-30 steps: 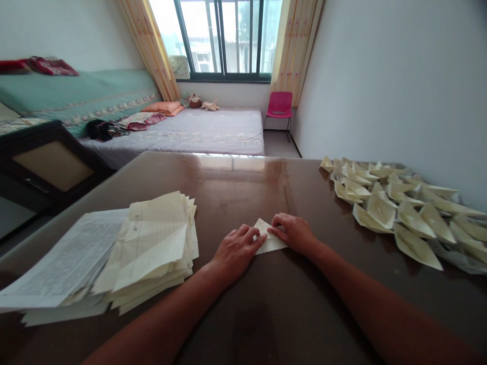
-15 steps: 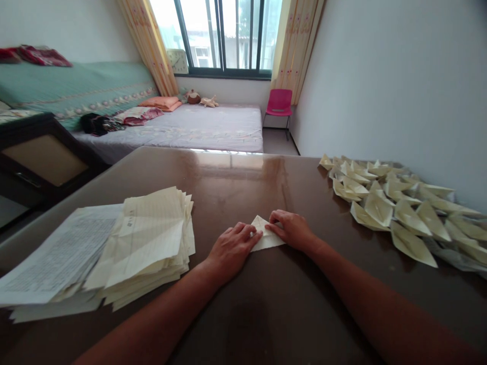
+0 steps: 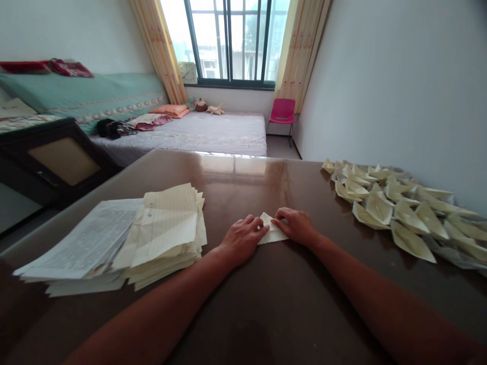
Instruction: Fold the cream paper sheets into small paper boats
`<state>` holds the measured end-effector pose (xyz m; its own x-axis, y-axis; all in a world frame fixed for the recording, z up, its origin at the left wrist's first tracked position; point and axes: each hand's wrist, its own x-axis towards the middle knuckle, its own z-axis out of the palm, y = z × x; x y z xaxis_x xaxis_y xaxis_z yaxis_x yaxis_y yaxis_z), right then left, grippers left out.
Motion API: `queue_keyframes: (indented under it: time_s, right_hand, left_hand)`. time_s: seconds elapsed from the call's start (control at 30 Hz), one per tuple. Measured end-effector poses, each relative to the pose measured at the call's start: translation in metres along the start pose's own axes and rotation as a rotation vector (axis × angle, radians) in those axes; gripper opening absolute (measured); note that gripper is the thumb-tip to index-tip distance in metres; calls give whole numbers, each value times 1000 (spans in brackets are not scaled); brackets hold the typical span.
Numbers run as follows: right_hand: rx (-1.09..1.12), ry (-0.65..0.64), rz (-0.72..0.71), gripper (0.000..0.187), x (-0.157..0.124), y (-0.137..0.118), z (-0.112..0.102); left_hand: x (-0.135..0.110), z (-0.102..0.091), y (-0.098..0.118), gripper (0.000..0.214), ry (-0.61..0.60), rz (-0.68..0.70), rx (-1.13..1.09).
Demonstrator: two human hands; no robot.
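A small piece of cream paper [image 3: 274,235], folded to a peak at its far edge, lies on the brown table [image 3: 236,197] between my hands. My left hand [image 3: 243,237] grips its left side, fingers curled and thumb pressed on the paper. On the right side, my right hand [image 3: 297,226] has its fingers bent and pinched onto the paper. The fingertips of both hands partly cover the folds.
On the left sits a stack of lined cream sheets [image 3: 167,218], beside printed white sheets [image 3: 87,238]. Several folded paper boats [image 3: 376,205] crowd the table's right side. Beyond the table are a bed [image 3: 228,129] and a pink chair [image 3: 282,111].
The camera view has shifted, so the room and the paper stacks appear farther right. Both hands stay on the folded paper, with little visible change in their hold.
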<state>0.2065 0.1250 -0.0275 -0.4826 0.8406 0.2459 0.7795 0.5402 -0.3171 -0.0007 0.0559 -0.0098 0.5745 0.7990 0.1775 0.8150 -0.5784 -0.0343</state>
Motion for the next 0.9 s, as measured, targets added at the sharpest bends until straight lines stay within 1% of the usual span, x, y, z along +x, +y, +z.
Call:
queue_keyframes:
  time_s: [0.47,0.73,0.9]
  right_hand:
    - [-35,57,-43,25,-1,7,3]
    - [-31,80,-23,28,0,8,4]
    - [-32,70,-12,29,1,10,4]
  left_hand:
    - [2,3,3,30,53,30,10]
    - [2,4,3,30,72,45,19]
    - [3,6,3,30,72,52,15]
